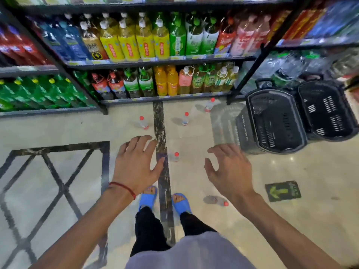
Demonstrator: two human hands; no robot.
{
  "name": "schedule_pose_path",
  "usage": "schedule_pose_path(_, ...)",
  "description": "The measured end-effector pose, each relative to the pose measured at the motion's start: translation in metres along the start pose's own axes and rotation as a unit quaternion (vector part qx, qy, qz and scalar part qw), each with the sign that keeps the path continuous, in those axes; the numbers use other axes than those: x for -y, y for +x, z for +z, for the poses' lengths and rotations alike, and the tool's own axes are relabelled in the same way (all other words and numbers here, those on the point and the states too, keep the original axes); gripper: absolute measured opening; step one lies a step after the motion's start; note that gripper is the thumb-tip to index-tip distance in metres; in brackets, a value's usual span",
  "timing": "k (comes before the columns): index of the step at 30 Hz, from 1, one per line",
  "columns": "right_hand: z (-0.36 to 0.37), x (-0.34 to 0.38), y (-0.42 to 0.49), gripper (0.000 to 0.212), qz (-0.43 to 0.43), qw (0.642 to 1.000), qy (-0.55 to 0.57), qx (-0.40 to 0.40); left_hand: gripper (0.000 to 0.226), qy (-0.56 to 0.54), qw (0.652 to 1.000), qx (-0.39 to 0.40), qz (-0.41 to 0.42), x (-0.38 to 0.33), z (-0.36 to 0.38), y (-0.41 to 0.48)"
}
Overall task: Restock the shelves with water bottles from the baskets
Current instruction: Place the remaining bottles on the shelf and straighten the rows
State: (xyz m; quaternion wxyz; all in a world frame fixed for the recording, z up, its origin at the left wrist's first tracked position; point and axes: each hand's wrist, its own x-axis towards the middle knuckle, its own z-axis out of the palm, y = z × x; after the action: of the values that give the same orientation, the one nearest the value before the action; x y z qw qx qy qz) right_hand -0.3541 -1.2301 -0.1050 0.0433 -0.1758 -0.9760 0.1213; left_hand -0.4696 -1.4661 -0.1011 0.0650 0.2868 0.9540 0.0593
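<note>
The left hand (pixel 136 164) and right hand (pixel 229 167) hover palm-down above the floor, fingers spread and loosely bent, gripping nothing; a red string bracelet (pixel 124 188) circles the left wrist. The glossy cream floor (pixel 301 220) has a dark marble strip (pixel 161 123) running toward 12 o'clock. Red-capped water bottles (pixel 175 157) stand on it, one between the hands and three toward 12 o'clock, while another lies at 5 o'clock. Stocked drink shelves (pixel 155 62) fill 12 o'clock. Two black slotted baskets (pixel 275 121) sit at 2 o'clock.
</note>
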Motion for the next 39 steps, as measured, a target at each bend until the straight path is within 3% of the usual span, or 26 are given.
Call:
schedule_pose_path(8, 0.002, 0.016, -0.052, 0.023, 0.209, 0.974, -0.075, -0.053, 0.051, 0.022, 0.963, 0.033, 0.267, -0.003, 0.002, 0.076)
schedule_pose_path(13, 0.019, 0.017, -0.088, 0.029, 0.276, 0.955, -0.073, -0.076, 0.057, 0.057, 0.928, 0.079, 0.359, -0.025, 0.02, 0.089)
schedule_pose_path(18, 0.063, -0.013, -0.118, 0.035, 0.301, 0.95, -0.069, -0.046, 0.053, 0.064, 0.903, 0.095, 0.414, -0.054, 0.076, 0.093)
schedule_pose_path(27, 0.265, -0.108, -0.177, 0.046, 0.348, 0.935, -0.057, -0.042, 0.056, 0.053, 0.874, 0.109, 0.471, -0.101, 0.316, 0.094)
schedule_pose_path(34, 0.455, -0.187, -0.221, 0.043, 0.404, 0.902, -0.095, -0.115, 0.065, 0.066, 0.846, 0.078, 0.524, -0.12, 0.531, 0.108)
schedule_pose_path(39, 0.558, -0.228, -0.237, 0.045, 0.446, 0.873, -0.103, -0.168, 0.067, 0.061, 0.839, 0.04, 0.54, -0.131, 0.643, 0.118)
